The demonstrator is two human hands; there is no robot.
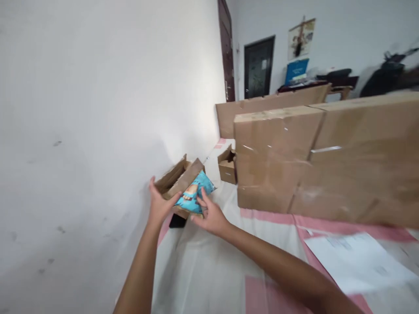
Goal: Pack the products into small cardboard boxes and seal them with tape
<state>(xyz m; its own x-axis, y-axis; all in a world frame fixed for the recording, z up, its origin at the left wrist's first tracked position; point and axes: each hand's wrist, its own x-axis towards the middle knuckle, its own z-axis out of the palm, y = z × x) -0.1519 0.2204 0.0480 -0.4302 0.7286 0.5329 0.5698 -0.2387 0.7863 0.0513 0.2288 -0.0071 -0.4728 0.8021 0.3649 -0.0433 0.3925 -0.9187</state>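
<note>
A small open cardboard box (187, 178) is tilted beside the white wall. My left hand (159, 207) grips its near end, fingers on the wall side and thumb across the front. Against the front of the box is a shiny blue snack packet (193, 194) with a food picture on it. My right hand (211, 216) has its bent fingers and thumb on the packet's right and lower part. The inside of the box is mostly dark. Under the box, a flat black object (177, 221) shows in part.
Another small open carton (227, 168) stands farther back, beside a large upright cardboard carton (278, 161). A long cardboard panel (229, 117) is behind. White paper (360, 261) lies on the white and pink sheet (203, 270) at right. The wall (81, 131) borders the left.
</note>
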